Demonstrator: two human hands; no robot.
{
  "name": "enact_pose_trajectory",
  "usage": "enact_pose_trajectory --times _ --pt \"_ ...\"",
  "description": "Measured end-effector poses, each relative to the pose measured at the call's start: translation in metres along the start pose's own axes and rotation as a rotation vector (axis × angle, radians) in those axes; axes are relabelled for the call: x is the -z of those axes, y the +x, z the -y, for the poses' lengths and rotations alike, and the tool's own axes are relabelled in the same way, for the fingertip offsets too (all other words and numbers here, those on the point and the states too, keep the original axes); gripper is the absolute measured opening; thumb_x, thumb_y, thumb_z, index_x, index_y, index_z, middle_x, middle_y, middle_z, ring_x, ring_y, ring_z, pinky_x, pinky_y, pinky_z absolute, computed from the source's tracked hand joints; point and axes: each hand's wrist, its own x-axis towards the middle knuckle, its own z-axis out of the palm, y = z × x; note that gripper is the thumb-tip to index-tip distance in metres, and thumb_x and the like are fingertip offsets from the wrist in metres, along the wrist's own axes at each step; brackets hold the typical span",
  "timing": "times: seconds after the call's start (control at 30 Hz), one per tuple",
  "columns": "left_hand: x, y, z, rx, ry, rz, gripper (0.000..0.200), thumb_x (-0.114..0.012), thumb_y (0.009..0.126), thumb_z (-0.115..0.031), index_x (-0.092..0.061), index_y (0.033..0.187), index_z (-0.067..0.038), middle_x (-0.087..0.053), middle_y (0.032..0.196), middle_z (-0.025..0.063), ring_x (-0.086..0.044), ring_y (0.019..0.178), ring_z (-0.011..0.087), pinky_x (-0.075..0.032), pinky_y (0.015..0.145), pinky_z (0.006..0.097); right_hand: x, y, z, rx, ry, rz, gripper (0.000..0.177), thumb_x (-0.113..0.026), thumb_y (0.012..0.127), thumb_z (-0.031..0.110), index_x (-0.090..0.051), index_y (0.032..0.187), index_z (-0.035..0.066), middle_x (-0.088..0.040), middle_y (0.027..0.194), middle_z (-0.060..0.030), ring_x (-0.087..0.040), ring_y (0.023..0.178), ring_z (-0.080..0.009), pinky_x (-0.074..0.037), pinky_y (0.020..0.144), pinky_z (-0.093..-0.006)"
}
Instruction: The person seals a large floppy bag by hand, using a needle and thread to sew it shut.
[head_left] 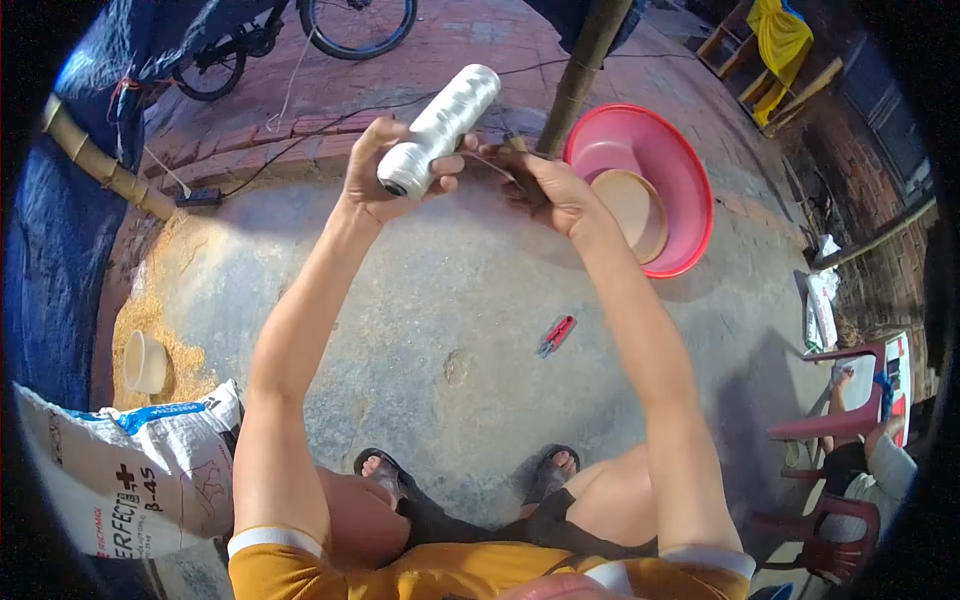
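Note:
Held out in front of me, my left hand (368, 172) is wrapped round a large spool of shiny white thread (450, 120), its lower end tilted toward me. My right hand (568, 195) is closed on a dark brown, wood-like piece (524, 178); its exact kind is hard to make out. A thin strand seems to run across the small gap between my hands. On the concrete floor below lies a red-and-grey hand tool (556, 335), apart from both hands.
A pink tub (690, 200) holding a tan round basin stands beyond my right hand, beside a slanting pole (582, 75). A printed white sack (150, 480), a small tub (146, 362) and scattered grain lie left. Another person sits near red chairs (835, 425) at right.

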Motion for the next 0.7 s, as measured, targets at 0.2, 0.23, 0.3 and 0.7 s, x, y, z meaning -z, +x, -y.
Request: enact_pose_trajectory --times 0.2,0.23,0.3,0.7 --pt "0.004 -0.004 -0.003 -0.016 -0.139 0.174 0.073 -0.052 0.077 -0.041 -0.016 0.122 0.004 -0.042 0.097 0.0257 -0.049 0.047 0.0136 -0.04 0.033 0.0198 -0.013 -0.016 0.015 -0.107 -0.056 0.056 0.017 -0.059 0.077 0.025 -0.05 0.077 0.01 -0.042 0.059 0.0048 -0.036 0.048 -0.005 -0.028 0.041 -0.0187" --pt "0.002 -0.006 -0.004 -0.005 -0.159 0.182 0.074 -0.051 0.076 -0.045 -0.02 0.122 0.003 -0.044 0.098 0.0259 -0.048 0.049 0.0125 -0.04 0.036 0.0199 -0.009 -0.016 0.014 -0.111 -0.055 0.053 0.017 -0.059 0.077 0.025 -0.05 0.077 0.01 -0.042 0.059 0.0048 -0.036 0.048 -0.005 -0.028 0.041 -0.0187" --pt "0.001 -0.008 -0.006 -0.001 -0.196 0.23 0.077 -0.053 0.073 -0.05 -0.022 0.121 0.002 -0.043 0.099 0.0258 -0.049 0.053 0.0123 -0.045 0.04 0.0211 0.001 -0.012 0.015 -0.218 0.087 0.318 0.018 -0.058 0.077 0.023 -0.048 0.074 0.009 -0.038 0.056 0.0055 -0.032 0.047 -0.0044 -0.027 0.041 -0.0173" --pt "0.017 -0.009 0.001 0.022 -0.223 0.284 0.078 -0.054 0.07 -0.052 -0.023 0.121 -0.001 -0.042 0.097 0.023 -0.052 0.061 0.0206 -0.054 0.052 0.0314 -0.007 0.001 0.033 0.14 0.629 0.095 0.011 -0.057 0.075 0.012 -0.049 0.076 0.005 -0.049 0.071 -0.0045 -0.048 0.062 -0.014 -0.04 0.046 -0.0232"
